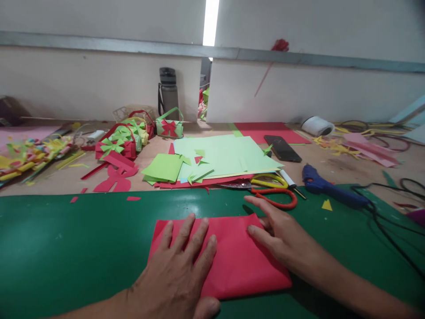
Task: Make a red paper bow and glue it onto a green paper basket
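A folded sheet of red paper (232,261) lies on the green mat in front of me. My left hand (175,266) rests flat over its left part, fingers spread. At the upper right corner, my right hand (275,235) pinches the paper between the thumb on top and curled fingers partly hidden behind the edge; its index finger points outward. Just beyond that fingertip lie scissors (277,198) with red and yellow handles. Behind them is a stack of pale green sheets (229,150), with bright green paper (162,167) and small scraps on and beside it.
A blue glue gun (332,186) with a black cable lies right, near a phone (282,148). Small paper baskets (121,141) and a grey bottle (168,93) stand at the back left. The green mat (66,248) covers the front; a white partition (99,84) rises behind.
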A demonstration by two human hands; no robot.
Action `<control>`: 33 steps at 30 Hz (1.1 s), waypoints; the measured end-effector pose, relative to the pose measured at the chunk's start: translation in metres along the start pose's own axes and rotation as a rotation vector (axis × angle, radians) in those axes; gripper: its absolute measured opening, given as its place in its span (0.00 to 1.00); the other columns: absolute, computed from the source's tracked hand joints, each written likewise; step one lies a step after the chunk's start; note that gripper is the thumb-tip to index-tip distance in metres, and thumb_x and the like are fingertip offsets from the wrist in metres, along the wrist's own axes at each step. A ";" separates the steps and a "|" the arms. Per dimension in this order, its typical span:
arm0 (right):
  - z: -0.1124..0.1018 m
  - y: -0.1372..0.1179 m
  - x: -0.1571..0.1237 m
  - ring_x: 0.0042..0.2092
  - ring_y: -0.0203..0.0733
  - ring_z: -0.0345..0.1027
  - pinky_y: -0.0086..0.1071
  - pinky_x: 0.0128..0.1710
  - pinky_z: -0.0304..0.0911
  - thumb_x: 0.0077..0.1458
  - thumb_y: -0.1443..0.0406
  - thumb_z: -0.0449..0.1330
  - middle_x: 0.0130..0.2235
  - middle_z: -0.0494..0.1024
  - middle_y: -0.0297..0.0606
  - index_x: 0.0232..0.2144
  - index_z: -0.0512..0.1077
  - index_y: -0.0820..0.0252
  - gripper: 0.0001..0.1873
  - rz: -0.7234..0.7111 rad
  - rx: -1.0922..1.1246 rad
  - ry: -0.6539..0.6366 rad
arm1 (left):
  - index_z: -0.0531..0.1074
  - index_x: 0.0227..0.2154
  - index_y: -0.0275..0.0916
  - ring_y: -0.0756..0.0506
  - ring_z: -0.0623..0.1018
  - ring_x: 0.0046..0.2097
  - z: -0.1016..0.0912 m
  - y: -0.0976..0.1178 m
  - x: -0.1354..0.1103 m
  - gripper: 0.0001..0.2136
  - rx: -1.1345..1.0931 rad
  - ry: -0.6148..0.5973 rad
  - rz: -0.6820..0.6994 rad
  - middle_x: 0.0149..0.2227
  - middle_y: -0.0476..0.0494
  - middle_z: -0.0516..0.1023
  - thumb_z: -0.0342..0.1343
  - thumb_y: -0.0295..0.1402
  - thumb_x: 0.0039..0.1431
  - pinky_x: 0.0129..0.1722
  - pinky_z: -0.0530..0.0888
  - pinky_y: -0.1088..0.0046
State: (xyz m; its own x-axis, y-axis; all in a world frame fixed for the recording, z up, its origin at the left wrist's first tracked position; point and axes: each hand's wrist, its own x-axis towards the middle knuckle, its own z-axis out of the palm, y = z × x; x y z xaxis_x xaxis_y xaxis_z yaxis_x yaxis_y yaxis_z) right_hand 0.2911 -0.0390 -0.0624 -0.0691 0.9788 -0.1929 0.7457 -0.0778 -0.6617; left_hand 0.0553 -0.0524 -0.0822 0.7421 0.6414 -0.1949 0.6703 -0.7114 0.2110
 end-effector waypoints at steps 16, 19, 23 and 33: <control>-0.002 0.007 0.002 0.20 0.34 0.59 0.26 0.21 0.54 0.54 0.67 0.53 0.18 0.62 0.22 0.60 0.55 0.64 0.31 0.022 0.115 0.012 | 0.54 0.62 0.55 0.22 0.50 0.64 0.005 0.014 -0.002 0.29 0.129 0.070 -0.113 0.66 0.36 0.52 0.51 0.49 0.57 0.49 0.51 0.26; -0.003 0.006 0.002 0.20 0.34 0.61 0.26 0.21 0.54 0.54 0.67 0.53 0.18 0.63 0.22 0.59 0.56 0.64 0.30 0.022 0.117 -0.002 | 0.55 0.61 0.55 0.22 0.49 0.64 0.007 0.013 -0.002 0.29 0.130 0.086 -0.109 0.66 0.37 0.52 0.52 0.48 0.57 0.49 0.51 0.26; -0.003 0.005 0.002 0.20 0.33 0.60 0.26 0.21 0.53 0.54 0.67 0.53 0.18 0.62 0.21 0.58 0.57 0.65 0.29 0.020 0.107 0.004 | 0.56 0.61 0.54 0.22 0.50 0.64 0.012 0.012 -0.002 0.29 0.128 0.124 -0.106 0.65 0.35 0.53 0.51 0.49 0.57 0.49 0.50 0.26; 0.001 0.013 0.012 0.17 0.36 0.55 0.29 0.18 0.50 0.51 0.56 0.52 0.16 0.58 0.22 0.55 0.59 0.65 0.32 0.044 0.048 0.025 | 0.49 0.64 0.51 0.19 0.50 0.63 -0.001 0.001 -0.001 0.32 -0.045 -0.002 -0.042 0.66 0.31 0.48 0.48 0.50 0.59 0.45 0.51 0.22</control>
State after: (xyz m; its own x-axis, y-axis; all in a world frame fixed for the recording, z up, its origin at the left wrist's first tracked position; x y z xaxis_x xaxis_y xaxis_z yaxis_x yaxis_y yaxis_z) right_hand 0.2994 -0.0288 -0.0734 -0.0193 0.9786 -0.2048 0.7151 -0.1297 -0.6869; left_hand 0.0553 -0.0533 -0.0810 0.7135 0.6695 -0.2065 0.7001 -0.6703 0.2459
